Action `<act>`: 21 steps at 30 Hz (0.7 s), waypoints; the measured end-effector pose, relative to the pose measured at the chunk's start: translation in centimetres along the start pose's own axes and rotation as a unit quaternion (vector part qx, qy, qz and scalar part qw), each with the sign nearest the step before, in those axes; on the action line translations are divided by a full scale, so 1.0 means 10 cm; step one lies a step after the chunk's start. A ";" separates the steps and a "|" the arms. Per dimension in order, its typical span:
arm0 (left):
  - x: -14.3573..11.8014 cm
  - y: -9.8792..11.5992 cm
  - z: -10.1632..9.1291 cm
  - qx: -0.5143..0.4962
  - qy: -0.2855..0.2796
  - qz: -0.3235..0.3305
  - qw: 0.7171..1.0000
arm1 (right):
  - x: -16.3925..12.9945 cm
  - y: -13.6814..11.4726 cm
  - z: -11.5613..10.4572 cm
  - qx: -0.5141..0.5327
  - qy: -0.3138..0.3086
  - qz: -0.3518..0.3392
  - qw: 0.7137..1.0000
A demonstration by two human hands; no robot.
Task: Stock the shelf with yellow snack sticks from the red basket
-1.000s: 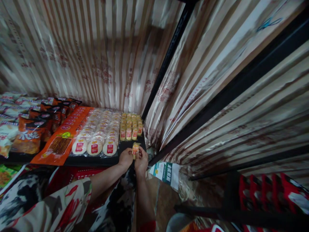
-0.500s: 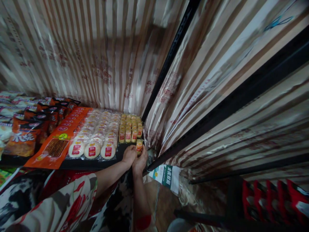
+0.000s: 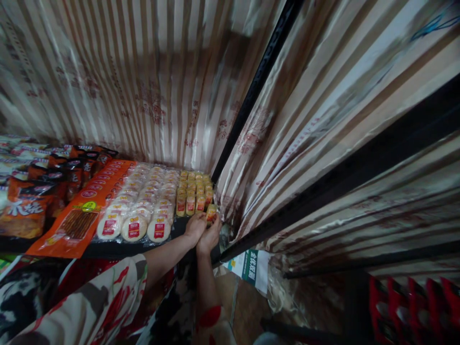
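Observation:
Both of my hands hold one small yellow snack pack (image 3: 211,212) with a red label at the front right corner of a dark shelf (image 3: 118,247). My left hand (image 3: 194,226) grips its left side, my right hand (image 3: 209,235) its lower right. The pack sits just in front of rows of the same small yellow packs (image 3: 193,190). To their left lie rows of round white cakes (image 3: 142,208) in clear wrap with red labels.
Long orange snack packs (image 3: 83,212) and dark orange bags (image 3: 30,203) fill the shelf's left part. Striped foil covers the back and right walls. A black upright post (image 3: 251,96) stands at the shelf's right corner. A green-and-white box (image 3: 250,266) lies below.
My hands have carried the small yellow pack away from the shelf's front edge, up and to the right, until it sits against the front row of yellow packs.

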State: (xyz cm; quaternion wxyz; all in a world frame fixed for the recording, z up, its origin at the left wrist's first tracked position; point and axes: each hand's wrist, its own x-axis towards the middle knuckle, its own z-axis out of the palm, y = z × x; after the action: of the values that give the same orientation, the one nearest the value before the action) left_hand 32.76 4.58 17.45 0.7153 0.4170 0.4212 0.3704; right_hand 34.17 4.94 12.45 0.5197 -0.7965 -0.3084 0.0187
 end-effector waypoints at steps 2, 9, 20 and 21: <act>0.07 0.02 -0.02 0.004 0.008 0.011 1.000 | 0.03 -0.02 0.01 -0.005 0.003 0.001 1.000; 0.34 0.20 -0.30 0.031 0.056 -0.038 0.997 | 0.14 -0.10 0.04 -0.023 -0.010 0.025 0.999; 0.40 0.16 -0.36 0.078 0.064 -0.040 0.994 | 0.24 -0.11 0.09 -0.027 -0.032 0.004 0.999; 0.41 0.17 -0.37 0.082 0.065 -0.042 0.994 | 0.25 -0.10 0.10 -0.025 -0.034 -0.001 0.999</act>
State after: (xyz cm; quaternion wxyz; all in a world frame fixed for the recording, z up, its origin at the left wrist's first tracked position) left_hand 30.59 9.85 16.67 0.6645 0.4319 0.5126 0.3305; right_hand 35.36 7.30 13.56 0.4885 -0.8081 -0.3268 0.0379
